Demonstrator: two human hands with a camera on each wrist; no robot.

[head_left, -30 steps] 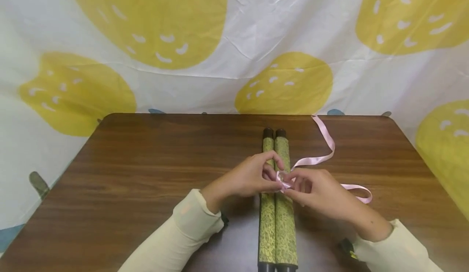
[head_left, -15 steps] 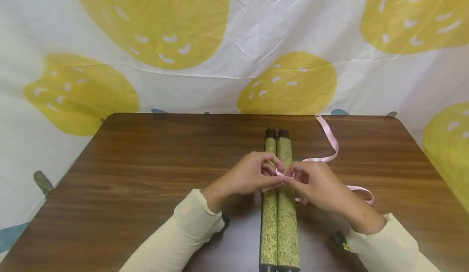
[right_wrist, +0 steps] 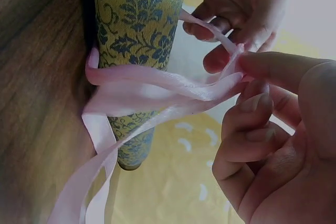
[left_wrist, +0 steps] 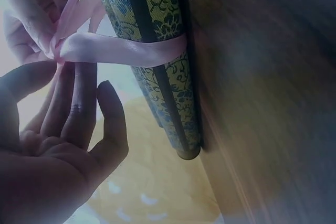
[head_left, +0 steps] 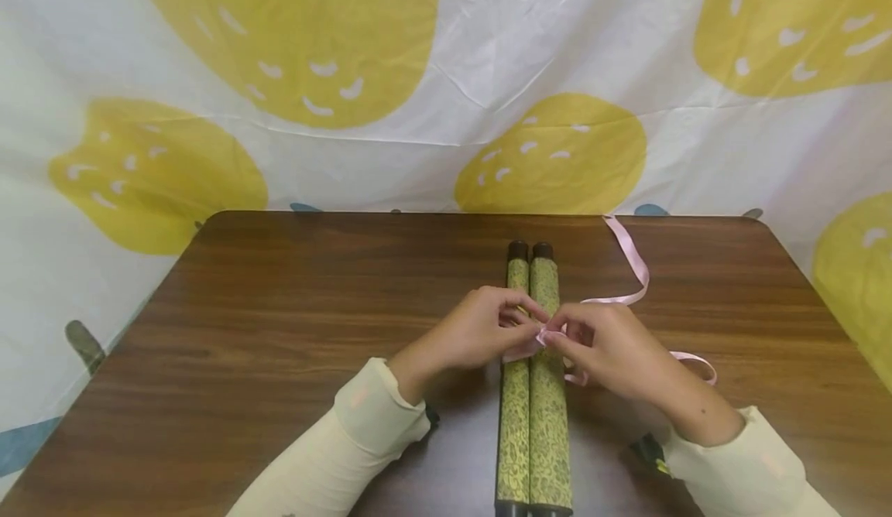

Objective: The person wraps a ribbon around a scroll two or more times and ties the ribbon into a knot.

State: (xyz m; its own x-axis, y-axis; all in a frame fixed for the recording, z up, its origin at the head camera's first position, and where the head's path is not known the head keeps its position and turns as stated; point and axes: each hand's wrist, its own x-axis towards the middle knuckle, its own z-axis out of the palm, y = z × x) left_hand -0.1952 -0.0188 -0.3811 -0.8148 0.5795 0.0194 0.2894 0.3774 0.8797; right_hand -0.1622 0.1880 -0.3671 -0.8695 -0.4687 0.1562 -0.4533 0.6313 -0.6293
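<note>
A scroll point(head_left: 547, 424) in green-gold patterned brocade, rolled as two parallel rolls with dark end knobs, lies lengthwise on the table. A pink satin ribbon point(right_wrist: 131, 95) goes around it and gathers into a small knot-like bunch above the rolls. My left hand point(head_left: 481, 331) pinches the bunched ribbon point(left_wrist: 113, 50) between thumb and fingers from the left. From the right, my right hand point(head_left: 609, 347) pinches the ribbon at the same spot, its thumb and index finger meeting there in the right wrist view. The fingers hide how the strands cross.
One loose ribbon tail point(head_left: 630, 258) curves toward the far edge of the brown wooden table point(head_left: 313, 292). Another loop of ribbon point(head_left: 700, 364) lies right of the right wrist. A white cloth with yellow fruit shapes point(head_left: 550, 153) hangs behind the table.
The open ribbon loop between my hands has been drawn into a small bunch. My fingertips have come closer together, and the right hand has shifted slightly upward.
</note>
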